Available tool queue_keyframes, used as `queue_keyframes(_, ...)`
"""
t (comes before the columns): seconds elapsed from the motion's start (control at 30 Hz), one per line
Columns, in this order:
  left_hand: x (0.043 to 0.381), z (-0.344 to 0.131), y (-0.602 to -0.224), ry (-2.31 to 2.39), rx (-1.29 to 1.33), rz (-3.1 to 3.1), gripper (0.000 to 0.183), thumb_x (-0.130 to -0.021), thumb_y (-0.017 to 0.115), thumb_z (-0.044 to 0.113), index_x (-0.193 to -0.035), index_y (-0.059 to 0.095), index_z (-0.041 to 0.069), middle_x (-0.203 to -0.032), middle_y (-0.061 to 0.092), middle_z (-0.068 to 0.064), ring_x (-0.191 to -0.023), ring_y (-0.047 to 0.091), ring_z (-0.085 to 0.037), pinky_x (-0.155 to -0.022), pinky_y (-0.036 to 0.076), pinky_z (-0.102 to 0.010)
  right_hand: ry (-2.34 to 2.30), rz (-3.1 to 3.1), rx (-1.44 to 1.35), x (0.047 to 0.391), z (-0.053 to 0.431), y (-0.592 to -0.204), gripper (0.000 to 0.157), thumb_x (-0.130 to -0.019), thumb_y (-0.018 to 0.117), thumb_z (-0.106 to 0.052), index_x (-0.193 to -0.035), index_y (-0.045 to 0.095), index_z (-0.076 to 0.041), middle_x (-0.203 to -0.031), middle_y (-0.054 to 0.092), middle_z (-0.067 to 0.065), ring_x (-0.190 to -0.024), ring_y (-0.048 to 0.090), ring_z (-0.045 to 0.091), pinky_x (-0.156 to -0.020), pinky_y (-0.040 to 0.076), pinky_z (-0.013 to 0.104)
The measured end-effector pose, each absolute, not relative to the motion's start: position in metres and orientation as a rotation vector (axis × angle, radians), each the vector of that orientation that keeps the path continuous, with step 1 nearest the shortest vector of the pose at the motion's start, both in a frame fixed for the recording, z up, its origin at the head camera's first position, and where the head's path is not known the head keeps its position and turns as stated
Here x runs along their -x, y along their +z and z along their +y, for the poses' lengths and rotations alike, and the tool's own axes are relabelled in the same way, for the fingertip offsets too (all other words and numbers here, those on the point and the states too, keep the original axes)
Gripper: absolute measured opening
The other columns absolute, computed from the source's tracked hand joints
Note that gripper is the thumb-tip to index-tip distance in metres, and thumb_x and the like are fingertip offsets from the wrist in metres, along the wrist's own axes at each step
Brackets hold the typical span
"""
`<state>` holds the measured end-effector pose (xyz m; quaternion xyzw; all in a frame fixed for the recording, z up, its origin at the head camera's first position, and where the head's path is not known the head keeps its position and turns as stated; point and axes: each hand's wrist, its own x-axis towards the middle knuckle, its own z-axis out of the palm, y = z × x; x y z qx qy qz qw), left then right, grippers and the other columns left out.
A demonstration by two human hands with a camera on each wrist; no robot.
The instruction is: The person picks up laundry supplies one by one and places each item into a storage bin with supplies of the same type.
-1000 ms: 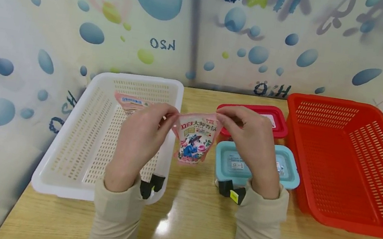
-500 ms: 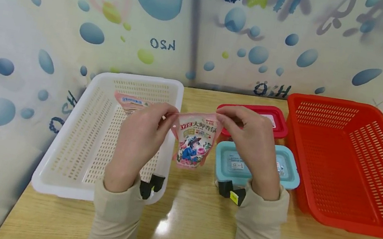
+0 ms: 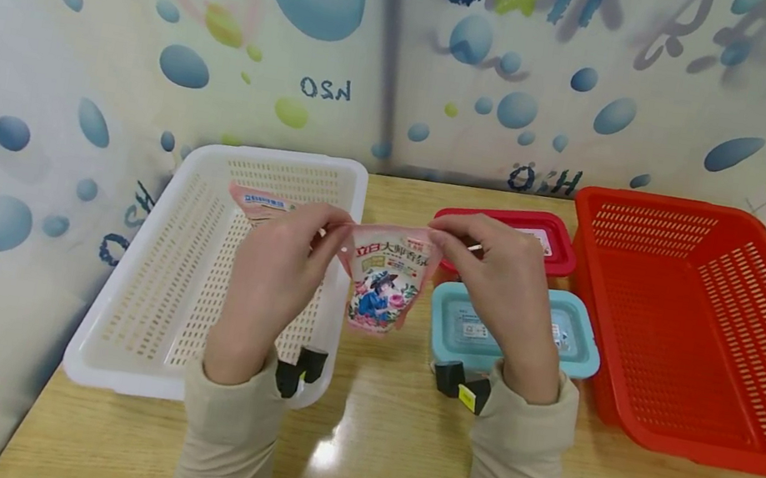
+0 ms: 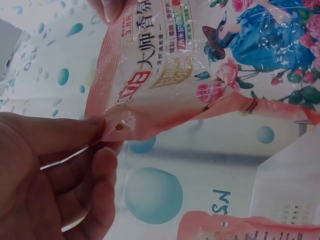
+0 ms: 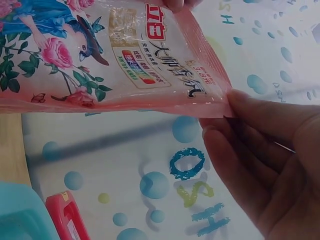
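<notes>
A pink pouch of laundry detergent (image 3: 385,282), printed with flowers and a figure in blue, hangs upright between both hands. My left hand (image 3: 273,280) pinches its top left corner between thumb and fingertips, close to a small hole in the film. The opposite top corner is pinched by my right hand (image 3: 508,285). In the left wrist view the pouch (image 4: 200,55) looks full and its sealed edge is flat. A second pink pouch (image 3: 257,205) lies in the white basket (image 3: 82,358), partly hidden behind the left hand.
A red-lidded box (image 3: 559,252) and a light-blue-lidded box (image 3: 580,357) stand right of the pouch, partly covered by the right hand. Farther right is a large red basket (image 3: 690,447). All rest on a wooden table (image 3: 374,474) against a patterned backdrop (image 3: 518,67).
Both hands and the pouch have shifted slightly left. The pouch has swung a little, showing its front more fully than a second ago. Both corners stay pinched.
</notes>
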<state>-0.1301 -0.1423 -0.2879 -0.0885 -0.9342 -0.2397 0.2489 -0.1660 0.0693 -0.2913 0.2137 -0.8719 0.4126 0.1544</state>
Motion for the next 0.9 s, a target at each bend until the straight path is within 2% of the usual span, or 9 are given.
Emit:
queue_keyframes(0.5,0.1282,-0.1432,-0.285,-0.669,0.228,-2.535,0.016,-0.087,0.058,0.024,-0.095,0.066,0.012,-0.075,0.061,0.001,-0.057,0.048,-0.011,-0.051,0.037,-0.027,1.17,-2.464,-0.634,0.1634,0.0686,-0.2886,0.025,-0.08,0.065,-0.025,-0.102,0.067,-0.013,-0.09,0.066,-0.003,-0.072,0.058,0.007,-0.063,0.048,0.023)
queue_keyframes(0.9,0.127,-0.142,-0.283,-0.695,0.241,-2.478,0.016,-0.088,0.057,0.024,-0.094,0.066,0.013,-0.078,0.062,0.002,-0.061,0.05,-0.011,-0.052,0.038,-0.027,1.142,-2.382,-0.677,0.1608,0.07,-0.2876,0.024,-0.08,0.065,-0.023,-0.101,0.067,-0.012,-0.09,0.065,-0.006,-0.072,0.056,0.002,-0.064,0.048,0.021)
